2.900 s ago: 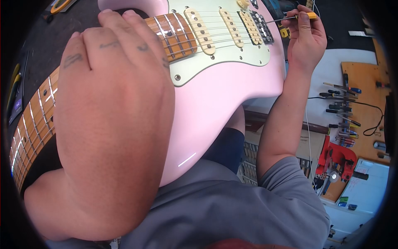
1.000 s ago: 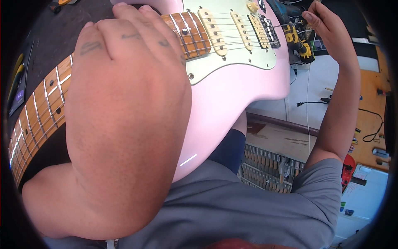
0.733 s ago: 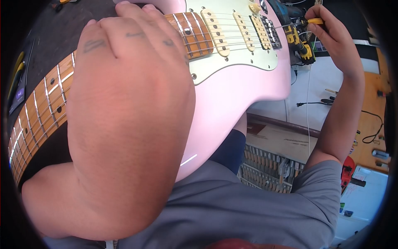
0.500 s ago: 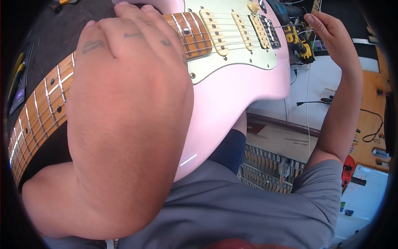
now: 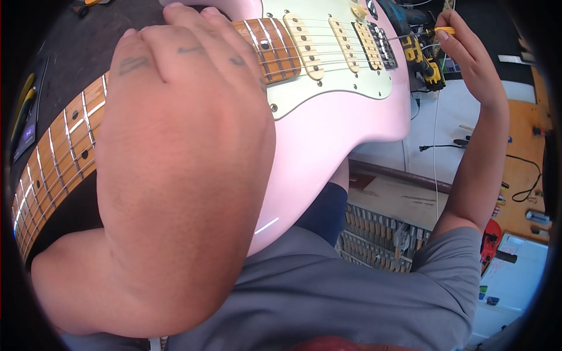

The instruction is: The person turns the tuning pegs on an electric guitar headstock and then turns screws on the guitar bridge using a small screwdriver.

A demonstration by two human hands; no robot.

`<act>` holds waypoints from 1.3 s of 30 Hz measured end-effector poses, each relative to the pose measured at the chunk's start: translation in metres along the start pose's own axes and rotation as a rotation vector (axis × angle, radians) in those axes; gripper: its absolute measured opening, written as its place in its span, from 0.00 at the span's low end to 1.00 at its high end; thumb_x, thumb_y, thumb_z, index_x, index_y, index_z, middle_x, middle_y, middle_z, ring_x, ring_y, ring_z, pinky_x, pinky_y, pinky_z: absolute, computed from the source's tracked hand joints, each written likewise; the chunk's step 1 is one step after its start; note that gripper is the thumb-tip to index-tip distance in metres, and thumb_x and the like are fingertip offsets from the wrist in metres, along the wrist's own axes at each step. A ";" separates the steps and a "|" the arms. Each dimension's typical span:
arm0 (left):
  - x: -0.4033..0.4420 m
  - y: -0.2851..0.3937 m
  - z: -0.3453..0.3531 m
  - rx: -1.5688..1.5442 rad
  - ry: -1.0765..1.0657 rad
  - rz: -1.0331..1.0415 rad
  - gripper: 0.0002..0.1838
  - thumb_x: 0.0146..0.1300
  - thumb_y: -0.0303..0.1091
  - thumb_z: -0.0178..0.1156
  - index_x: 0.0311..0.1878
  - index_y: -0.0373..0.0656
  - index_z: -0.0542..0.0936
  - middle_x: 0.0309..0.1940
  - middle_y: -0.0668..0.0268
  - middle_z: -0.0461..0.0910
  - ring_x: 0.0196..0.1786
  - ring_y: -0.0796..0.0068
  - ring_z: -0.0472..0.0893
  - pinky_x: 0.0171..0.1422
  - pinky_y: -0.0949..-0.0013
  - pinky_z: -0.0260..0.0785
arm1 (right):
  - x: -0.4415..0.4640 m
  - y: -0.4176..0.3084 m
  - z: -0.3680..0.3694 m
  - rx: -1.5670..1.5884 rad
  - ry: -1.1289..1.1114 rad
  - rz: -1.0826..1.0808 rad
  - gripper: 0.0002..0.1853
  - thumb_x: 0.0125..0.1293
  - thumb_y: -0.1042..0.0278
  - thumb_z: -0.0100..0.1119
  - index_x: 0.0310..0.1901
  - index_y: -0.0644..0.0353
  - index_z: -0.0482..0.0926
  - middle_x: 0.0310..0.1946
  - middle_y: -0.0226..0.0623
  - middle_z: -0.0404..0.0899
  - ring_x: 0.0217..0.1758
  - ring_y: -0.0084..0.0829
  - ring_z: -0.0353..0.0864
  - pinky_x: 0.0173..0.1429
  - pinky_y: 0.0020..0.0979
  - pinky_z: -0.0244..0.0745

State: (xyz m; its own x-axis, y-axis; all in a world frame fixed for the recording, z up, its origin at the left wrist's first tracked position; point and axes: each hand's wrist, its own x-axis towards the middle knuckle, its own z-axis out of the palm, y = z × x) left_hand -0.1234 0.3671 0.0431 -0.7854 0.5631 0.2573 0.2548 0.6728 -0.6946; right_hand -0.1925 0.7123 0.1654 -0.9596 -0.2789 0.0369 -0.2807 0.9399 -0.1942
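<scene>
A pink electric guitar [image 5: 333, 126] with a pale green pickguard and cream pickups lies across my front, its maple neck [image 5: 64, 134] running to the left. My left hand [image 5: 181, 128] lies across the upper neck near the body, fingers closed over it; their tips are partly hidden. Off the guitar's right end, my right hand [image 5: 471, 61] pinches the yellow handle of a thin screwdriver [image 5: 444, 30]. The screwdriver's long shaft reaches left to the saddles of the metal bridge [image 5: 386, 50]; its exact contact point is too small to tell.
Yellow-and-black power tools [image 5: 430, 70] and a teal tool [image 5: 398, 14] sit just beyond the bridge end. A black plug cord [image 5: 442, 145] lies on the white surface. Below stands a rack of small parts [image 5: 374, 234]. Yellow-handled pliers [image 5: 24, 105] lie at far left.
My right hand has turned and shifted slightly, so the screwdriver's yellow handle now shows between the fingers. The guitar and my left hand have shifted only slightly in view.
</scene>
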 end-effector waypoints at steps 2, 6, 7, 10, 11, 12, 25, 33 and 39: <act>0.000 0.000 0.000 0.010 -0.005 0.007 0.24 0.67 0.27 0.57 0.66 0.27 0.76 0.61 0.49 0.80 0.59 0.61 0.82 0.71 0.61 0.74 | 0.002 0.023 -0.017 -0.071 -0.121 0.029 0.14 0.84 0.55 0.53 0.47 0.59 0.73 0.33 0.21 0.62 0.36 0.15 0.58 0.39 0.21 0.54; -0.001 0.002 0.002 -0.013 0.018 -0.011 0.24 0.67 0.27 0.57 0.65 0.27 0.76 0.61 0.49 0.80 0.59 0.61 0.82 0.71 0.61 0.74 | 0.003 0.034 -0.014 -0.025 -0.087 0.069 0.13 0.84 0.56 0.52 0.48 0.59 0.73 0.34 0.21 0.62 0.37 0.15 0.57 0.40 0.20 0.54; -0.001 0.002 0.002 -0.021 0.023 -0.017 0.24 0.67 0.27 0.58 0.65 0.27 0.76 0.61 0.49 0.80 0.59 0.61 0.82 0.71 0.62 0.74 | 0.002 0.019 -0.007 -0.036 -0.045 -0.002 0.13 0.84 0.56 0.53 0.47 0.59 0.74 0.33 0.21 0.62 0.36 0.15 0.57 0.39 0.20 0.54; 0.000 0.003 0.003 -0.025 0.026 -0.025 0.24 0.66 0.26 0.58 0.65 0.28 0.77 0.61 0.49 0.81 0.59 0.61 0.82 0.71 0.62 0.74 | 0.000 0.014 -0.005 0.035 -0.031 -0.012 0.14 0.83 0.55 0.54 0.47 0.60 0.76 0.32 0.20 0.63 0.36 0.14 0.59 0.39 0.20 0.55; 0.000 0.003 0.003 -0.017 0.029 -0.026 0.24 0.66 0.26 0.58 0.65 0.28 0.77 0.61 0.49 0.81 0.59 0.61 0.82 0.71 0.62 0.74 | -0.001 0.017 -0.006 0.076 -0.044 0.018 0.15 0.83 0.55 0.54 0.48 0.60 0.77 0.32 0.19 0.64 0.36 0.14 0.59 0.39 0.20 0.56; 0.000 0.003 0.003 -0.013 0.030 -0.026 0.24 0.66 0.26 0.58 0.65 0.28 0.77 0.61 0.49 0.81 0.59 0.61 0.82 0.71 0.62 0.74 | -0.002 0.022 -0.009 0.067 -0.057 0.046 0.14 0.83 0.56 0.53 0.49 0.60 0.77 0.33 0.20 0.64 0.36 0.14 0.60 0.39 0.20 0.56; 0.000 0.001 0.002 -0.010 0.014 -0.012 0.25 0.66 0.27 0.58 0.65 0.26 0.76 0.61 0.48 0.81 0.59 0.60 0.82 0.71 0.62 0.74 | -0.004 0.049 -0.020 0.097 -0.142 0.096 0.13 0.85 0.58 0.50 0.51 0.59 0.74 0.35 0.22 0.64 0.38 0.16 0.59 0.42 0.21 0.57; 0.000 0.002 0.003 -0.043 0.030 -0.029 0.25 0.66 0.27 0.58 0.65 0.26 0.76 0.61 0.48 0.81 0.59 0.60 0.82 0.71 0.61 0.74 | -0.006 0.020 0.001 0.114 -0.004 0.034 0.14 0.85 0.56 0.49 0.45 0.58 0.75 0.31 0.21 0.62 0.35 0.16 0.57 0.39 0.21 0.55; 0.000 0.002 0.001 -0.027 0.007 -0.018 0.25 0.67 0.26 0.58 0.66 0.26 0.76 0.61 0.48 0.81 0.60 0.60 0.82 0.71 0.61 0.74 | -0.005 0.036 -0.012 0.148 -0.050 0.104 0.16 0.85 0.55 0.50 0.44 0.59 0.76 0.31 0.21 0.62 0.35 0.15 0.57 0.40 0.20 0.56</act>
State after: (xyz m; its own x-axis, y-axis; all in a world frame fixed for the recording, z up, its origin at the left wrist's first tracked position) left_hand -0.1234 0.3682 0.0414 -0.7858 0.5544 0.2742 0.2564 0.6954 -0.6713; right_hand -0.1983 0.7500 0.1699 -0.9801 -0.1945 -0.0394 -0.1703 0.9263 -0.3362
